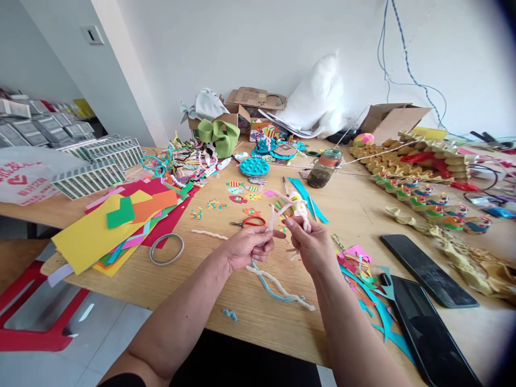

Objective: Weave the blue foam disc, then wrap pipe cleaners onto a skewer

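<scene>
My left hand (250, 248) pinches one end of a pale pink pipe cleaner (278, 213). My right hand (316, 244) grips a twisted white pipe cleaner piece (299, 205), with a small yellow patch near its top; the pink strand runs up to it. Just below the hands, a long white pipe cleaner (285, 292) and a light blue pipe cleaner (266, 286) lie on the table. A short curled blue piece (229, 314) is nearer the front edge. Beyond my left hand rest red-handled scissors (253, 221) and several paper fish (237, 199).
Coloured paper sheets (88, 236) and a tape ring (166, 249) lie to the left. Paper scraps (381, 312) and two dark phones (429, 269) are at right. A glass jar (324, 167) stands behind, near egg-carton strips (387, 161) and a pile of pipe cleaners (189, 156).
</scene>
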